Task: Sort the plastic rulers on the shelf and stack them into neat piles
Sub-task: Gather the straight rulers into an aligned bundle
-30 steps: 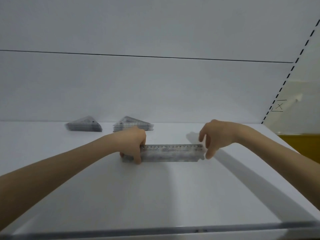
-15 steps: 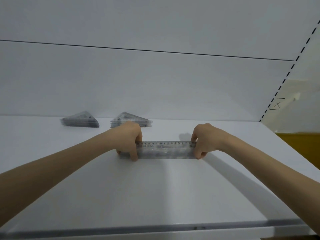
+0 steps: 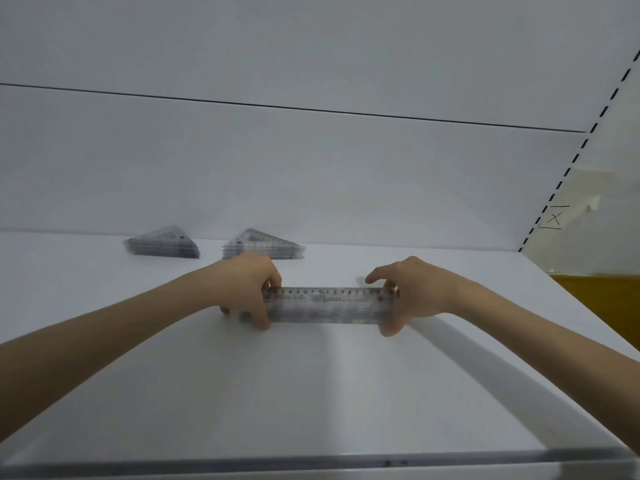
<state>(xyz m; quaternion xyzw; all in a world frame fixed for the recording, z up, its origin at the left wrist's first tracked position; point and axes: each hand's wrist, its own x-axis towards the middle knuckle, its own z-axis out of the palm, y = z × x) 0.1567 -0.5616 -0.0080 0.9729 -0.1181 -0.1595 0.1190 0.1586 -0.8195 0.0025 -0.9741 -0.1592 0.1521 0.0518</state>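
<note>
A stack of clear straight rulers [image 3: 329,305] lies crosswise on the white shelf [image 3: 311,393], a little past its middle. My left hand [image 3: 247,289] grips the stack's left end, thumb on the near edge. My right hand [image 3: 403,294] grips the right end, thumb in front and forefinger stretched along the far edge. Two piles of clear triangular rulers sit at the back: one pile [image 3: 162,243] at the left, the other pile [image 3: 264,247] just behind my left hand.
The shelf's back panel [image 3: 311,174] rises right behind the triangle piles. A grey front lip [image 3: 311,465] runs along the near edge. A slotted upright [image 3: 568,171] bounds the shelf at the right, with a yellow surface [image 3: 602,306] beyond it.
My right hand first hovered open at the stack's right end, then closed on it. Now both hands hold the ends, and my right forefinger has lifted and stretched out.
</note>
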